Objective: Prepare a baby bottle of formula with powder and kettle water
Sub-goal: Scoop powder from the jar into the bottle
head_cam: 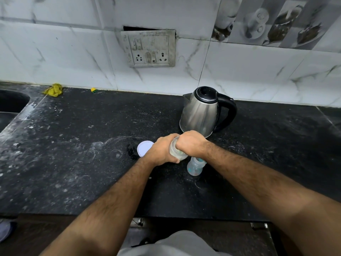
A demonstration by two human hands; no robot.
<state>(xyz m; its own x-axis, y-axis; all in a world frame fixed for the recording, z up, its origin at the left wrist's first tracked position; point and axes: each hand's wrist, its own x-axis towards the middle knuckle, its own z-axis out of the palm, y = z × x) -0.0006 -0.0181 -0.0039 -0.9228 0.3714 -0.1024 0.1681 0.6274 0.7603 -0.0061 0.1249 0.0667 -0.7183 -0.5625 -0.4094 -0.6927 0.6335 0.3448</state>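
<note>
My left hand [162,151] grips a clear powder jar [175,150] from the left and holds it tilted just above the counter. My right hand [191,143] is closed on the jar's right side; its fingertips are hidden. The jar's white lid [144,148] lies flat on the counter just left of my left hand. A small clear baby bottle [195,166], without a top, stands upright below my right wrist, close to the jar's lower end. Behind my hands a steel kettle [202,112] with a black handle stands with its lid shut.
The black speckled counter [73,154] carries pale smears. A sink [11,104] is sunk in at the far left. A yellow cloth [53,90] and a small sponge [94,90] lie against the tiled wall. A switch and socket panel [149,49] hangs above.
</note>
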